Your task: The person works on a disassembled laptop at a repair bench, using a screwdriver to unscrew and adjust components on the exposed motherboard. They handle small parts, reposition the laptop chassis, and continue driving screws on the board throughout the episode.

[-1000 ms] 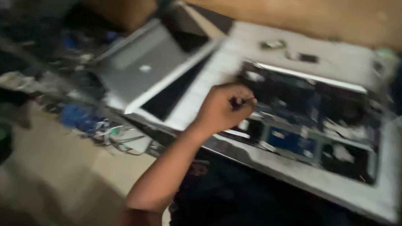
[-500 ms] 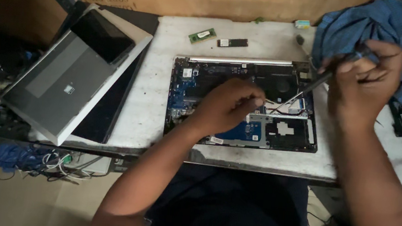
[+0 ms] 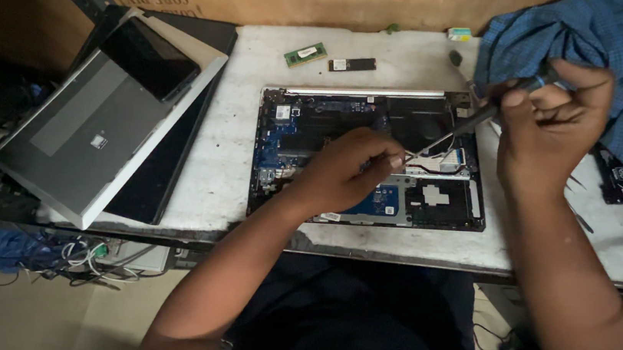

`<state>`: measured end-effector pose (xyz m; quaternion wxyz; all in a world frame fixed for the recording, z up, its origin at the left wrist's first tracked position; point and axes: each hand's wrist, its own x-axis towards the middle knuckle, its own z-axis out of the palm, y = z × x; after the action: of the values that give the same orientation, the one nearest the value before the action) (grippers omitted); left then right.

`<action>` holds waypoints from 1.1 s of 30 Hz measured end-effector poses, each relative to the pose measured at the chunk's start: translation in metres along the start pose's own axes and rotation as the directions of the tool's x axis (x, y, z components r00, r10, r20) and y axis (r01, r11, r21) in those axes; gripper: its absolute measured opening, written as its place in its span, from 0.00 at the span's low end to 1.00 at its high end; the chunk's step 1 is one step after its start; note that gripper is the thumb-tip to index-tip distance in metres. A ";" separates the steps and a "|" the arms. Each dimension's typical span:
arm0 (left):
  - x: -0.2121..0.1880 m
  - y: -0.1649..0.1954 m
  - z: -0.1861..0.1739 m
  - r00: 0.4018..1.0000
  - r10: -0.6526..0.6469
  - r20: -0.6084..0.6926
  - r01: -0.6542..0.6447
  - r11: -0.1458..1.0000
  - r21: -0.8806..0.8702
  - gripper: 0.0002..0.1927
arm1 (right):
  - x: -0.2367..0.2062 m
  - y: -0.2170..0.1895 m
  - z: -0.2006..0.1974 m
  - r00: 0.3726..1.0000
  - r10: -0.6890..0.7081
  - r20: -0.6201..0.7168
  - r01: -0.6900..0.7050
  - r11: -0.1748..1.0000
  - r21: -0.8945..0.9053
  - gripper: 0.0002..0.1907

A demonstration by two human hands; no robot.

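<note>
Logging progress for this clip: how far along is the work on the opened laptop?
Done: the opened laptop lies with its boards bare; a green memory stick and a black card lie apart on the table. In hand: the right hand holds a screwdriver, tip at the laptop's middle, where the left hand pinches. Left: the boards remain uncovered.

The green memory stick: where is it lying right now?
In the head view the green memory stick lies on the white table, just behind the opened laptop's back-left corner, left of a small black card.
</note>
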<state>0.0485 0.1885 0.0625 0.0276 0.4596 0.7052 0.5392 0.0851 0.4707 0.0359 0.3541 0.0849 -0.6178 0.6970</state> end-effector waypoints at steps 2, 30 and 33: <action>0.000 0.000 -0.001 1.000 0.014 0.000 -0.014 1.000 -0.004 0.04 | 0.000 -0.002 0.000 1.000 0.000 -0.004 -0.001 1.000 -0.030 0.23; -0.008 -0.001 -0.005 0.991 -0.036 -0.131 0.043 0.998 0.051 0.05 | -0.006 -0.032 0.034 0.979 -0.009 0.204 0.040 0.989 -0.146 0.25; -0.009 -0.004 -0.005 0.980 -0.142 -0.141 0.141 0.990 -0.018 0.06 | -0.007 -0.031 0.036 0.980 0.022 0.196 0.004 0.991 -0.133 0.25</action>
<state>0.0484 0.1787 0.0570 0.0177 0.3686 0.7342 0.5699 0.0973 0.4341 0.0649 0.2928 0.1272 -0.6951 0.6442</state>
